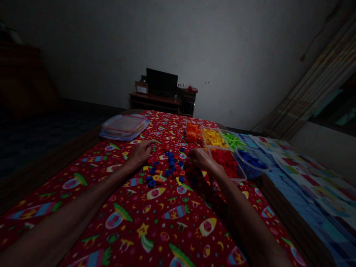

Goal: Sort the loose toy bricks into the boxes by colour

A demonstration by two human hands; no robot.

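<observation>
A scatter of small plastic pieces (167, 168), mostly blue with some yellow, orange and red, lies on the red rocket-print cloth (155, 226) between my hands. My left hand (141, 152) rests palm down at the left edge of the scatter, fingers curled onto the cloth; I cannot make out anything in it. My right hand (201, 157) sits at the right edge of the scatter, fingers curled inward, beside the tub of red pieces (226, 161). What its fingers hold is hidden in the dim light.
Right of my hands stand tubs of sorted pieces: orange (193, 131), yellow (213, 137), green (233, 140) and a round bowl of blue (251, 160). Stacked clear lids (124, 127) lie at far left. A desk with a monitor (161, 83) stands by the wall.
</observation>
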